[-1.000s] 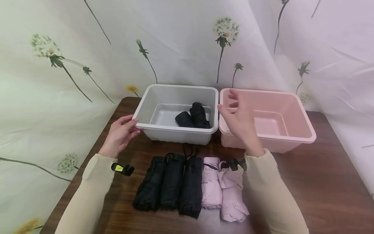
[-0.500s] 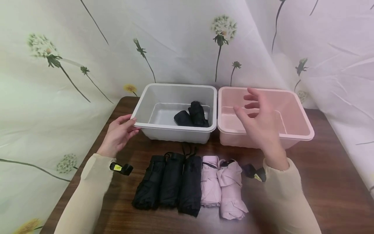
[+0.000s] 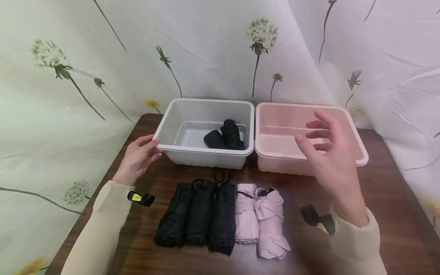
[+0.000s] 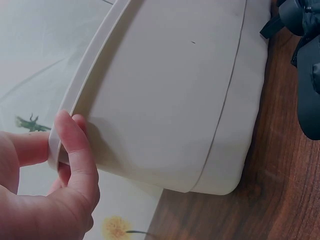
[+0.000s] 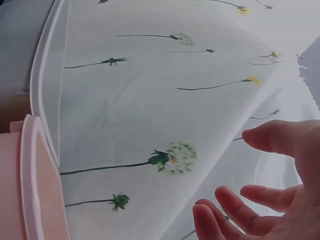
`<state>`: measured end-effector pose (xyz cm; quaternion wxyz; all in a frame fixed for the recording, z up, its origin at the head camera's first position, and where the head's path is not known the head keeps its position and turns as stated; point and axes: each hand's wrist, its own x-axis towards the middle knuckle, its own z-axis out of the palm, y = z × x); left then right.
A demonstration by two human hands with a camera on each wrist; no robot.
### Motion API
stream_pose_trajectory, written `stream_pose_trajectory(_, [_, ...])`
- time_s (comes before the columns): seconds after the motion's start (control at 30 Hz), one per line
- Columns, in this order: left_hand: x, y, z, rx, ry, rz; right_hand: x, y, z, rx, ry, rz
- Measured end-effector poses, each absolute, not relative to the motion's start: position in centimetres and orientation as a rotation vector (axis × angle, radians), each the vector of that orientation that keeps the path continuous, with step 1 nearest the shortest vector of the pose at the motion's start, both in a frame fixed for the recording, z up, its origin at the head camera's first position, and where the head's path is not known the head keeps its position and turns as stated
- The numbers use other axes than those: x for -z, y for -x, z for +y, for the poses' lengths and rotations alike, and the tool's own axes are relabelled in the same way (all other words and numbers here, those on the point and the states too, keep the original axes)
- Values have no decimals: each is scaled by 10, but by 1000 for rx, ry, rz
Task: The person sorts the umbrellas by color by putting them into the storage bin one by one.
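Observation:
My left hand (image 3: 138,158) pinches the front left corner of a light grey plastic bin (image 3: 206,157); in the left wrist view thumb and fingers (image 4: 80,160) lie on either side of its rim. Two black folded umbrellas (image 3: 231,133) lie inside, at the bin's right end. My right hand (image 3: 335,164) is raised in front of and over the right part of a pink bin (image 3: 282,165), fingers apart and loosely bent, holding nothing. Three black folded umbrellas (image 3: 199,214) and two pale pink ones (image 3: 271,225) lie side by side on the table before the bins.
Both bins stand next to each other on a dark wooden table (image 3: 137,256), against a white cloth (image 3: 206,49) printed with dandelions. Dark straps with yellow labels (image 3: 136,197) sit at both wrists.
My right hand has moved right and toward me, from the pink bin's left rim to over its right part. My left hand keeps its hold, and the umbrellas lie as before.

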<state>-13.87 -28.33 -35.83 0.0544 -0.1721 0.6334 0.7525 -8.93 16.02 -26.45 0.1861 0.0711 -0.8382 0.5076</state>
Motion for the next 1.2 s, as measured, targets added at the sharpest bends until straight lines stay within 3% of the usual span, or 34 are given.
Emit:
stream_pose_trajectory(0.53, [355,139,-283,-2251,549,1977,279,60,192,-1326,-114,-2434])
stream_pose_trajectory(0.93, [355,137,-284,-2260,543,1955,354,52,194,-1148,-248,-2893])
stream_pose_trajectory(1.2, [355,136,-283,-2249,530,1956,399,38,176,-1139,-201,-3193])
